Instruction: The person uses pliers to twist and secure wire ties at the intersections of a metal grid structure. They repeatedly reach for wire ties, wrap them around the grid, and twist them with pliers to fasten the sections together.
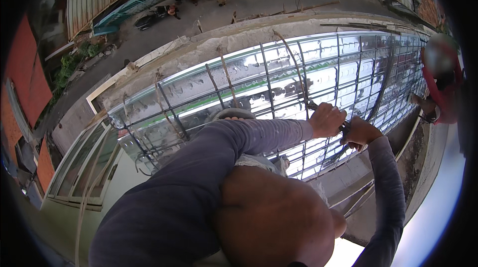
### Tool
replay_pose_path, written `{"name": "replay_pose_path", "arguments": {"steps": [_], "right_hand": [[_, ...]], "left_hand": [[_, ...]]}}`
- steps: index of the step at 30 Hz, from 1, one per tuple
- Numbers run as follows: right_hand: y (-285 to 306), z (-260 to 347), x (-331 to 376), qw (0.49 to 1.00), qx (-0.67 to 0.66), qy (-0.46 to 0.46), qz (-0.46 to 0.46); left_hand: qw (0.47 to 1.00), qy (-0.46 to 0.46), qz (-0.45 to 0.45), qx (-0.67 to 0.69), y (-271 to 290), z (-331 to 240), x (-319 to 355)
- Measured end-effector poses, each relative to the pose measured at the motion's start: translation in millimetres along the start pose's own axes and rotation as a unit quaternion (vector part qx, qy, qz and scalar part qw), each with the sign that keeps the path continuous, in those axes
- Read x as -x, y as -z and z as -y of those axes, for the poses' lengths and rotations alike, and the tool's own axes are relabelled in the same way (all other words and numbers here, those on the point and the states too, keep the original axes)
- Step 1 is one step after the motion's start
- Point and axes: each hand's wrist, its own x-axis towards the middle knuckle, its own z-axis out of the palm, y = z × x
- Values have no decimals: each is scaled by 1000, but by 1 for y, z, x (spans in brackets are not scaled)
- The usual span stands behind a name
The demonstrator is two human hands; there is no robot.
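Observation:
My left hand (327, 120) is closed round a dark metal hand tool (343, 127), whose exact kind I cannot make out. Just to its right, my right hand (362, 133) has its fingers curled on the same tool. Beyond my left hand, dark metal extends to a crossing in the steel rebar mesh (338, 92); whether it is tool or bar is unclear. Under the mesh lie shiny corrugated metal deck sheets (254, 95). A bent rusty bar (298, 70) rises near my left hand. My bare knee (276, 212) hides part of the mesh.
At the right, another person in red (440, 87) is beside the mesh. A rough concrete edge (199, 48) borders the far side, with a street (149, 33) far below. Several bar ends (211, 82) stick up at the left, near a windowed wall (82, 167).

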Motion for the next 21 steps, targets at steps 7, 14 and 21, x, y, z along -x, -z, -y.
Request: {"name": "replay_pose_path", "arguments": {"steps": [7,14,21], "right_hand": [[-68,-45,-33,646,387,211,-624],[-49,-56,-47,897,217,240,-301],[-69,-41,-21,897,94,254,-350]], "left_hand": [[945,88,277,150,44,20,-56],[1000,-11,-19,7,-10,-1,8],[949,0,310,57,39,10,-31]]}}
